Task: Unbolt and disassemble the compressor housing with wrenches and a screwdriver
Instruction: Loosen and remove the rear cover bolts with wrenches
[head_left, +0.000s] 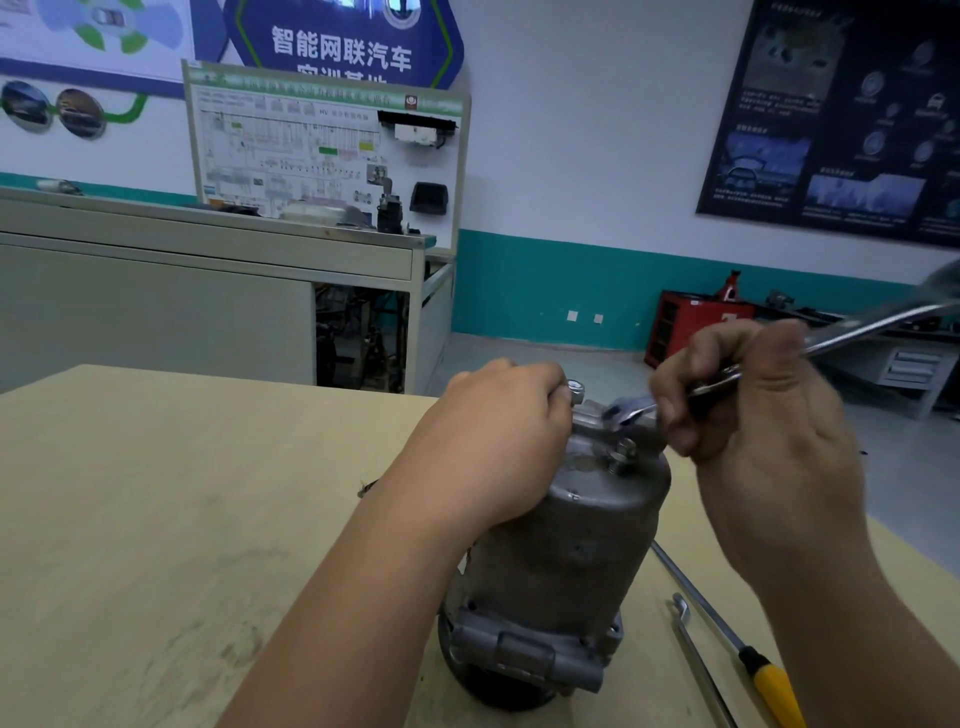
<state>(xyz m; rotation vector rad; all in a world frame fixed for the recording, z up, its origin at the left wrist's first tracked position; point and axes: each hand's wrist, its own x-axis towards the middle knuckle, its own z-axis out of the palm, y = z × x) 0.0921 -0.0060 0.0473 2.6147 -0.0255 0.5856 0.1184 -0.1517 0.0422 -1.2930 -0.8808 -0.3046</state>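
Note:
A grey metal compressor housing (566, 540) stands upright on the wooden table (156, 493). My left hand (498, 441) rests on its top left shoulder, fingers curled beside a raised bolt (575, 389). In my right hand (753, 410) I grip two chrome wrenches (852, 327) bunched together; one open jaw (623, 410) sits at the housing's top rear edge. A second bolt (622, 453) sticks up from the top face, near my right fingers. The bolt under the jaw is hidden.
A yellow-handled screwdriver (769, 680) and a thin bent metal rod (696, 660) lie on the table right of the housing. The table's right edge runs close behind them. A grey workbench (208, 291) and a red tool cart (691, 322) stand beyond.

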